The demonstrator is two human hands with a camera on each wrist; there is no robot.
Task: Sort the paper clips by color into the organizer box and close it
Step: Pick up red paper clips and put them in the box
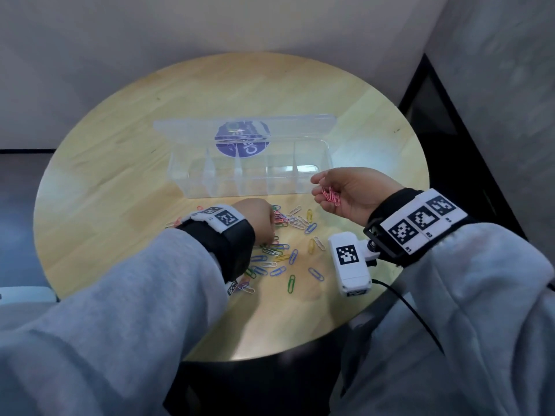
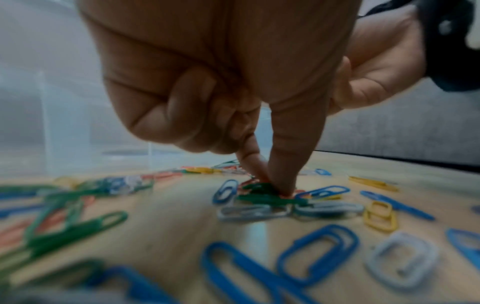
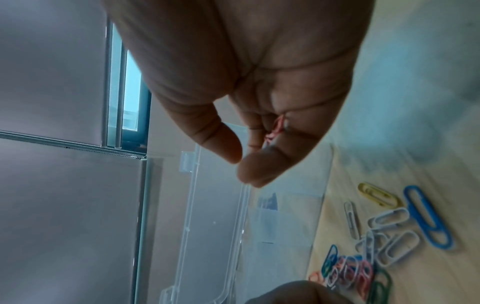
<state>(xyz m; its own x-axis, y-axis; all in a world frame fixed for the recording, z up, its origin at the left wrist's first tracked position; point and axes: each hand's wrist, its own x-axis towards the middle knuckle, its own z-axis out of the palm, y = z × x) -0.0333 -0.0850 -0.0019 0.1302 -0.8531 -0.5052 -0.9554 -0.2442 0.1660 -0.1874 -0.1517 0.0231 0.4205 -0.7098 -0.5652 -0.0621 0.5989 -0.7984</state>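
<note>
A clear organizer box (image 1: 240,189) stands mid-table with its lid (image 1: 186,127) tilted back; its compartments look empty. Loose paper clips (image 1: 282,253) in blue, green, yellow, white and pink lie scattered in front of it. My left hand (image 1: 271,232) reaches down into the pile. In the left wrist view its thumb and index fingertips (image 2: 283,185) pinch at a pink clip (image 2: 287,196) lying among green clips (image 2: 267,198); the other fingers are curled. My right hand (image 1: 322,190) hovers palm up by the box's right front corner, cupping several pink clips (image 1: 330,196), also visible between the curled fingers (image 3: 275,129).
The round wooden table (image 1: 120,175) ends close to my body, with dark floor beyond its edge. A white camera unit (image 1: 350,262) with a black cable hangs under my right wrist above the table's right front. Walls stand close behind the table.
</note>
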